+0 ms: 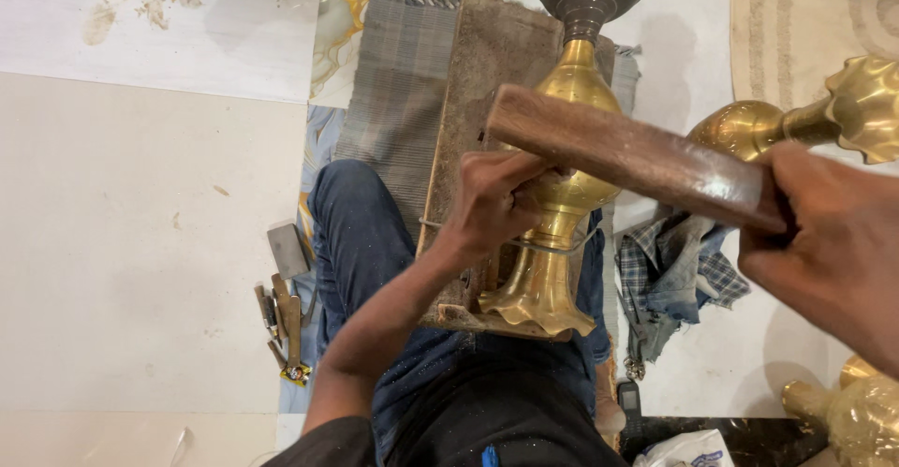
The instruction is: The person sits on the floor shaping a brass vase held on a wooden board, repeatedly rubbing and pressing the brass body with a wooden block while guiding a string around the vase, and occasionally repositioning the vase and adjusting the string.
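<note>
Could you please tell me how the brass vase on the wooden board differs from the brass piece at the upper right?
The brass vase lies on the wooden board across the person's lap, with the left hand on it; the brass piece lies apart on the floor, untouched. The vase shows whole, flared mouth toward the person; the other is partly hidden behind the right hand and its wooden block. Both are shiny, golden and bulbous.

Glossy polished brass vase (562, 195) lies on a rough worn wooden board (482, 64); the wooden block (637, 153) looks smooth, matt.
</note>
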`<state>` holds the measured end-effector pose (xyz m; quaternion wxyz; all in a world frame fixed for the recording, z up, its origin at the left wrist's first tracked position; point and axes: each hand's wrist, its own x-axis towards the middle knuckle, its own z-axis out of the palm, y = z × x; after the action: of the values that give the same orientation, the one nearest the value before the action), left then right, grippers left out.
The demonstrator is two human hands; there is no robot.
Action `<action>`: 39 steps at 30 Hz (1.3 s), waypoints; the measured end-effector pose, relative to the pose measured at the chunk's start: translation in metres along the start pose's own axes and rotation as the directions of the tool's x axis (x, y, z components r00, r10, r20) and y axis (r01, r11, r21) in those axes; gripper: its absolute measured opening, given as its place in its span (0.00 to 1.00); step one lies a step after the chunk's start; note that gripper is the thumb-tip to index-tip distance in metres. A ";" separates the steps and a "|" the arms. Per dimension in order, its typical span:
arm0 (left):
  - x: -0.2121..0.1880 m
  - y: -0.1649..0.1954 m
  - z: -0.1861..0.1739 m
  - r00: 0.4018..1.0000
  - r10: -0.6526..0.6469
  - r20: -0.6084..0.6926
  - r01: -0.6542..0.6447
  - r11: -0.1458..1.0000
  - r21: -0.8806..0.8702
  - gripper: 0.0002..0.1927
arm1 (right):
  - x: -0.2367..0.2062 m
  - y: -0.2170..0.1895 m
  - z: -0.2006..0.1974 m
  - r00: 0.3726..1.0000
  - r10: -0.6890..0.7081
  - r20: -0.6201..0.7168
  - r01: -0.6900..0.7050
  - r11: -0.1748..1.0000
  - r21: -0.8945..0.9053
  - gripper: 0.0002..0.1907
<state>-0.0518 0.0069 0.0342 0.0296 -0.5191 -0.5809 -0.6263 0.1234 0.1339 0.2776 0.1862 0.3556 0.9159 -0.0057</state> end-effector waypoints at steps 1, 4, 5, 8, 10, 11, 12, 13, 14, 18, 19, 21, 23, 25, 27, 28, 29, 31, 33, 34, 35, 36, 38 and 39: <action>-0.003 0.002 0.004 0.998 0.009 -0.059 -0.012 0.999 -0.044 0.18 | 0.002 -0.003 -0.005 1.000 0.023 0.009 -0.023 0.998 0.053 0.16; -0.012 0.006 0.015 0.981 -0.110 -0.158 0.104 0.994 -0.047 0.14 | 0.011 -0.015 -0.018 0.992 -0.120 -0.038 0.115 0.986 -0.125 0.17; -0.014 0.007 0.018 0.970 -0.166 -0.177 0.164 0.986 -0.026 0.12 | 0.014 -0.019 -0.022 0.977 -0.207 -0.058 0.187 0.953 -0.238 0.16; -0.020 0.010 0.030 0.939 -0.099 -0.330 0.091 0.995 -0.041 0.11 | 0.017 -0.034 -0.032 0.991 -0.136 0.018 0.135 0.943 -0.304 0.14; -0.022 0.009 0.037 0.894 -0.085 -0.439 0.085 0.996 -0.021 0.12 | 0.017 -0.042 -0.038 0.982 -0.189 -0.010 0.176 0.933 -0.313 0.14; -0.022 0.009 0.039 0.867 -0.073 -0.494 0.081 0.997 -0.006 0.12 | 0.017 -0.045 -0.041 0.975 -0.221 -0.028 0.202 0.931 -0.305 0.14; -0.023 0.008 0.040 0.862 -0.066 -0.502 0.072 0.997 -0.007 0.12 | 0.017 -0.048 -0.042 0.967 -0.252 -0.047 0.228 0.927 -0.298 0.15; -0.023 0.008 0.041 0.858 -0.061 -0.510 0.065 0.998 -0.010 0.12 | 0.016 -0.051 -0.044 0.964 -0.263 -0.046 0.240 0.928 -0.284 0.16; -0.024 0.008 0.041 0.856 -0.062 -0.514 0.061 0.998 -0.018 0.13 | 0.016 -0.053 -0.045 0.964 -0.264 -0.012 0.246 0.911 -0.331 0.16; -0.026 0.012 0.036 0.851 -0.045 -0.524 0.033 0.999 -0.033 0.08 | 0.016 -0.062 -0.047 0.955 -0.277 0.110 0.289 0.766 -0.575 0.16; -0.028 0.013 0.034 0.860 -0.040 -0.508 0.048 0.999 0.003 0.08 | 0.016 -0.063 -0.048 0.947 -0.309 0.088 0.303 0.765 -0.569 0.17; -0.028 0.015 0.034 0.866 -0.043 -0.499 0.061 0.998 0.019 0.08 | 0.015 -0.066 -0.050 0.946 -0.313 0.086 0.308 0.780 -0.545 0.17; -0.027 0.013 0.036 0.857 -0.056 -0.512 0.055 0.998 -0.018 0.10 | 0.015 -0.069 -0.050 0.955 -0.264 0.134 0.293 0.781 -0.551 0.15; -0.026 0.009 0.042 0.854 -0.038 -0.519 0.023 0.999 -0.036 0.10 | 0.015 -0.071 -0.050 0.956 -0.215 0.197 0.292 0.715 -0.636 0.16; -0.029 0.003 0.046 0.865 -0.025 -0.502 -0.002 0.999 -0.053 0.08 | 0.015 -0.070 -0.048 0.955 -0.234 0.183 0.297 0.722 -0.625 0.17; -0.032 0.001 0.048 0.875 -0.029 -0.483 -0.004 0.998 -0.066 0.06 | 0.014 -0.069 -0.047 0.952 -0.274 0.139 0.304 0.775 -0.554 0.16; -0.035 -0.001 0.049 0.883 -0.025 -0.468 -0.012 0.997 -0.076 0.05 | 0.013 -0.067 -0.045 0.951 -0.278 0.133 0.305 0.779 -0.548 0.16; -0.041 -0.008 0.051 0.904 -0.010 -0.426 -0.024 0.997 -0.075 0.05 | 0.012 -0.061 -0.040 0.953 -0.251 0.171 0.303 0.743 -0.597 0.15; -0.049 -0.014 0.048 0.955 -0.035 -0.296 0.007 0.995 -0.097 0.03 | 0.008 -0.055 -0.033 0.955 -0.265 0.136 0.296 0.793 -0.533 0.16; -0.055 -0.016 0.045 0.980 -0.066 -0.187 0.045 0.992 -0.114 0.02 | 0.004 -0.050 -0.030 0.952 -0.302 0.053 0.296 0.864 -0.406 0.18; -0.059 -0.017 0.043 0.992 -0.095 -0.077 0.085 0.988 -0.127 0.02 | 0.003 -0.045 -0.026 0.953 -0.300 0.032 0.290 0.881 -0.374 0.19; -0.058 -0.022 0.044 0.993 -0.089 -0.073 0.079 0.988 -0.135 0.02 | 0.002 -0.040 -0.022 0.954 -0.299 0.012 0.285 0.896 -0.341 0.19; -0.054 -0.027 0.042 0.994 -0.087 -0.067 0.075 0.984 -0.159 0.01 | 0.001 -0.030 -0.011 0.967 -0.232 0.101 0.252 0.844 -0.473 0.17; -0.051 -0.030 0.042 0.996 -0.077 -0.038 0.070 0.985 -0.159 0.01 | 0.000 -0.026 -0.002 0.961 -0.274 -0.019 0.250 0.902 -0.352 0.17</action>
<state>-0.0220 0.0193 -0.0309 -0.0217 -0.4841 -0.5477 -0.6821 0.1058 0.1148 0.2765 0.2119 0.1906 0.9478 0.1427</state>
